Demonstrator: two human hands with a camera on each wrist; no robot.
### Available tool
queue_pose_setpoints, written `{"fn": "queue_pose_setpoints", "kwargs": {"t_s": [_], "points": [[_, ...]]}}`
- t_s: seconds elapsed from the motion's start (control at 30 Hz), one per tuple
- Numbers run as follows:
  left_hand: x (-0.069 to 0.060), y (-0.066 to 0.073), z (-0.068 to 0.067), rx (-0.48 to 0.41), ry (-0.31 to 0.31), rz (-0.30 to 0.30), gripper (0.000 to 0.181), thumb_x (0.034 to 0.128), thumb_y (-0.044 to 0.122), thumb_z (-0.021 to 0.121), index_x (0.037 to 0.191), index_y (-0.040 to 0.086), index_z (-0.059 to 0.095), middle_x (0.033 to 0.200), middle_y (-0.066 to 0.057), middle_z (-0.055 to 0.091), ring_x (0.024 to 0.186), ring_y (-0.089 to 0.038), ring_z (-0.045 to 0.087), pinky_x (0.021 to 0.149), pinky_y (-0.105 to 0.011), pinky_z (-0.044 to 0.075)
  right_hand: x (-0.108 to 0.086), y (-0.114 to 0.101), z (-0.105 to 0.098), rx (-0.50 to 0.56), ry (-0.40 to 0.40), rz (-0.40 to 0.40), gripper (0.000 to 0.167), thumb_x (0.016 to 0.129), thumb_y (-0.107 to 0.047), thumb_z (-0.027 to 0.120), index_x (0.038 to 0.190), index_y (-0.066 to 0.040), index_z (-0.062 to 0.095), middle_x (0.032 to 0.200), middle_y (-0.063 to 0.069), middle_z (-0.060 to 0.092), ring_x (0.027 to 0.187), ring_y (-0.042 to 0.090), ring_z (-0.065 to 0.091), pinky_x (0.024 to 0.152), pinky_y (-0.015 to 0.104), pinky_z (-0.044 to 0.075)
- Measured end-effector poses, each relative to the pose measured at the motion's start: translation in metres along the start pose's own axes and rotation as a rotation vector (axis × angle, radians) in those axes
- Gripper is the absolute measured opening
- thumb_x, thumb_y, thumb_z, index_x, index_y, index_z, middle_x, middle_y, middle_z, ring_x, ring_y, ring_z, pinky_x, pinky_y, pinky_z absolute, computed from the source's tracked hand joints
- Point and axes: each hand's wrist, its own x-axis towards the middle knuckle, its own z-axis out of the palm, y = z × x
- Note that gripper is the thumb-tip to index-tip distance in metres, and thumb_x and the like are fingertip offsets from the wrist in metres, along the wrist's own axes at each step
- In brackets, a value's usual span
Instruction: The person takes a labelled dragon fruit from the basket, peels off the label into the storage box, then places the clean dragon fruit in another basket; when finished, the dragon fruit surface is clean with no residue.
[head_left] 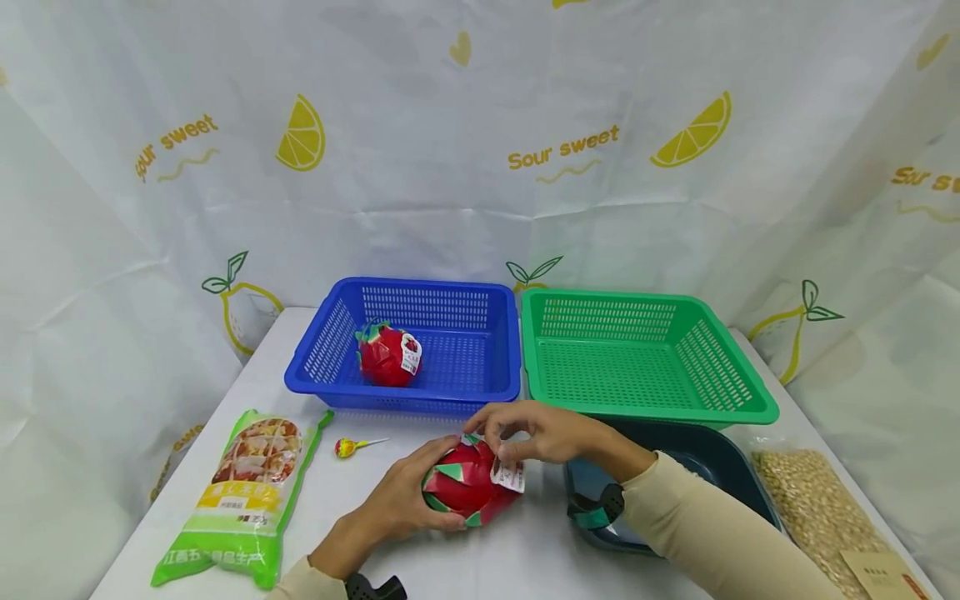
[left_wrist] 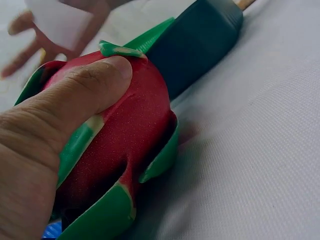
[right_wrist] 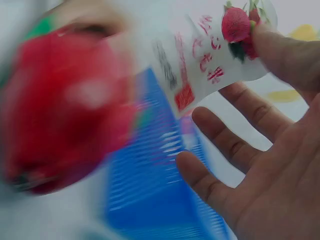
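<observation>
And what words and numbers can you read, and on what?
"Sour sweet", several times on the white cloth.
"江西五…品生产", gap unclear, on the green bag; its other print is too small.
Too blurred: the writing on the paper tag the right hand pinches.
Too small: tag on the basket fruit, card on the grain bag.

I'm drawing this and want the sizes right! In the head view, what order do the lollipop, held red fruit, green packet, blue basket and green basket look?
Largest to smallest:
Blue basket and green basket, too alike to rank
Green packet
Held red fruit, partly covered
Lollipop
</observation>
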Motion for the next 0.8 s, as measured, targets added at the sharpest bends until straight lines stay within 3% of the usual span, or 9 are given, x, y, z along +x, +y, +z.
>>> {"fn": "queue_pose_setpoints", "kwargs": {"t_s": [0.1, 0.23, 0.37, 0.5, 0.63, 0.8], "points": [[0.001, 0.000, 0.000, 0.003, 0.006, 0.001, 0.094, 0.0692, 0.044, 0.086, 0.146, 0.012, 0.042, 0.139, -0.001, 0.049, 0.118, -0.021, 0.053, 0.088, -0.035, 0.050, -0.002, -0.008, -0.013, 0.132, 0.047, -0.110, 0.010, 0.099, -0.008, 0.052, 0.089, -0.007, 0.055, 0.130, 0.031, 0.046, 0.125, 0.046, 0.041, 0.100, 0.055, 0.037], [0.001, -0.001, 0.001, 0.002, -0.003, -0.025, 0.093, 0.0700, 0.043, 0.085, 0.146, 0.014, 0.041, 0.139, 0.000, 0.049, 0.119, -0.022, 0.052, 0.088, -0.034, 0.050, -0.007, -0.022, -0.029, 0.191, 0.079, -0.131, 0.007, 0.098, -0.006, 0.052, 0.091, -0.005, 0.055, 0.127, 0.037, 0.045, 0.123, 0.051, 0.040, 0.101, 0.054, 0.037], [0.001, -0.001, 0.001, 0.013, -0.010, -0.036, 0.093, 0.0704, 0.044, 0.085, 0.146, 0.014, 0.041, 0.139, 0.000, 0.048, 0.120, -0.022, 0.051, 0.088, -0.034, 0.051, -0.020, -0.031, -0.042, 0.214, 0.052, -0.074, 0.004, 0.095, 0.001, 0.052, 0.091, 0.000, 0.052, 0.128, 0.037, 0.044, 0.121, 0.052, 0.042, 0.097, 0.053, 0.042], [0.000, -0.001, 0.001, 0.013, -0.008, -0.028, 0.093, 0.0702, 0.044, 0.085, 0.146, 0.014, 0.041, 0.140, 0.001, 0.048, 0.120, -0.023, 0.051, 0.088, -0.035, 0.051, -0.038, -0.039, -0.056, 0.238, 0.001, 0.031, 0.006, 0.089, 0.005, 0.055, 0.089, 0.003, 0.050, 0.131, 0.031, 0.046, 0.119, 0.050, 0.044, 0.093, 0.054, 0.044], [-0.001, -0.001, 0.001, 0.017, -0.005, -0.010, 0.094, 0.0697, 0.044, 0.085, 0.146, 0.014, 0.041, 0.140, 0.000, 0.048, 0.121, -0.023, 0.051, 0.089, -0.036, 0.050, -0.059, -0.043, -0.066, 0.238, -0.063, 0.145, 0.007, 0.088, 0.001, 0.059, 0.090, 0.001, 0.052, 0.131, 0.026, 0.049, 0.119, 0.045, 0.047, 0.091, 0.053, 0.046], [-0.001, -0.001, 0.001, 0.029, 0.008, 0.009, 0.094, 0.0685, 0.046, 0.086, 0.146, 0.014, 0.042, 0.140, 0.001, 0.048, 0.121, -0.022, 0.051, 0.090, -0.037, 0.050, -0.088, -0.036, -0.073, 0.269, -0.122, 0.281, 0.011, 0.087, -0.003, 0.059, 0.095, 0.002, 0.053, 0.132, 0.030, 0.047, 0.118, 0.051, 0.045, 0.091, 0.053, 0.046]]}}
